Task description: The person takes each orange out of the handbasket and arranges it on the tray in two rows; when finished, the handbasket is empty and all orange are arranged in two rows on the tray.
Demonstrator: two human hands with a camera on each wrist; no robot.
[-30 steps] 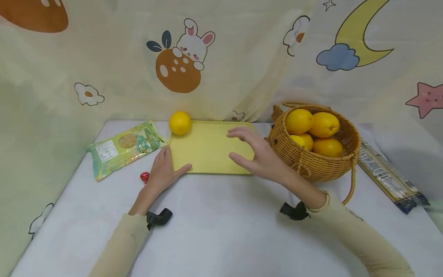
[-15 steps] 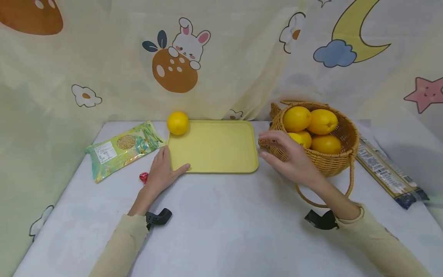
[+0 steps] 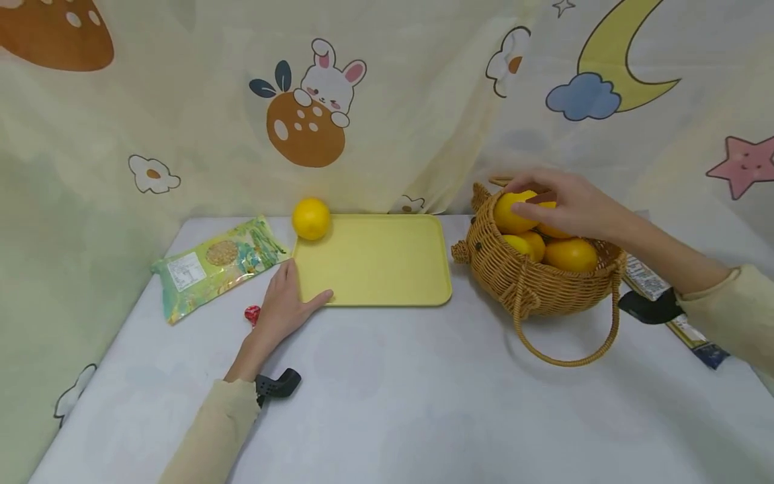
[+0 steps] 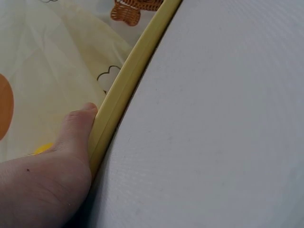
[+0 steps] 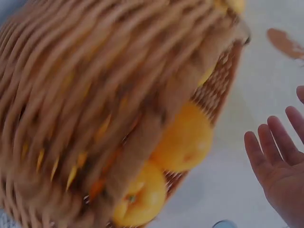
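1. The right hand (image 3: 562,199), clear of the tray a second ago, now reaches over the wicker basket (image 3: 547,290), its fingers arched about the upper-left orange (image 3: 510,216); the fingers look spread rather than clenched, and contact cannot be confirmed.
2. The shift appears to turn the work from the tray toward the basket's fruit.
3. The left hand (image 3: 283,302) stays at the near-left corner of the yellow tray (image 3: 381,262), fingers and thumb extended along its rim, gripping nothing.
4. A lone orange (image 3: 311,218), round and finely dimpled, sits at the tray's far-left corner.
5. Textures contrast: coarse weave with a snout and a ropelike handle (image 3: 565,362); a smooth, flat tray with rounded corners; a crinkled, glossy packet (image 3: 220,265) on the white-clothed desk (image 3: 393,403).
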